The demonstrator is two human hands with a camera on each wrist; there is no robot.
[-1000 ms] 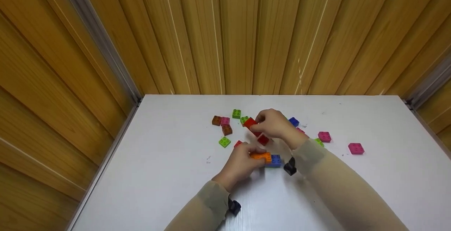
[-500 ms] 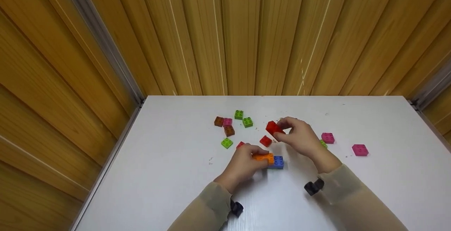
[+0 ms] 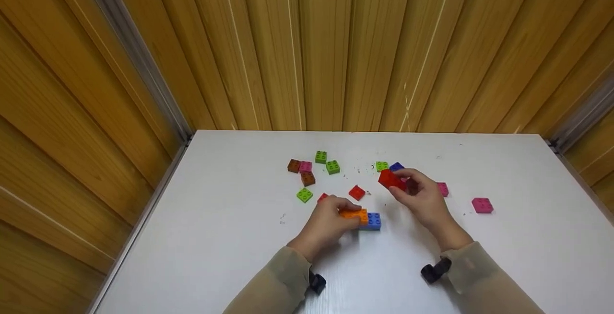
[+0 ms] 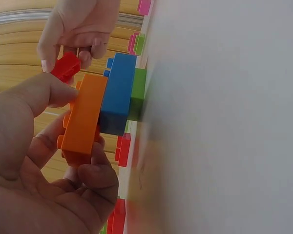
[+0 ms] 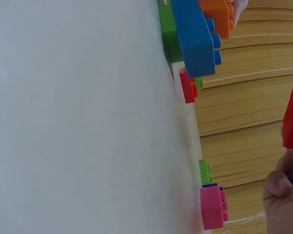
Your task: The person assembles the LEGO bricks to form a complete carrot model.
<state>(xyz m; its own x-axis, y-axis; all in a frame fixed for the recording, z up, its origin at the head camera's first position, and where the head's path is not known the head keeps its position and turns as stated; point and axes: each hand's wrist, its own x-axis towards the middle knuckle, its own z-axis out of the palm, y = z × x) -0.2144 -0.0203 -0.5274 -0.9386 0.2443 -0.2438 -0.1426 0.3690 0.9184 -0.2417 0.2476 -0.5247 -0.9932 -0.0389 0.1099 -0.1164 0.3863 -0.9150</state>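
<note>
My left hand (image 3: 327, 223) pinches an orange toy brick (image 4: 86, 114) between thumb and fingers. That brick sits on top of a blue brick (image 4: 118, 92), offset to one side, and under the blue one lies a green brick (image 4: 138, 95) at the table surface. To the right, my right hand (image 3: 424, 203) holds a red brick (image 3: 391, 180) up off the table by thumb and fingertips, tilted. In the right wrist view only part of the red brick shows, at the right border.
A small red brick (image 3: 357, 192) lies just beyond the stack. Brown bricks (image 3: 308, 178), green bricks (image 3: 321, 157) and a pink one (image 3: 305, 166) are scattered at the back left. A blue brick (image 3: 396, 166) and a pink brick (image 3: 482, 205) lie to the right on the white table (image 3: 216, 237).
My right hand has moved right and toward me with the red brick, away from the green bricks at the back. My left hand stays on the orange brick.
</note>
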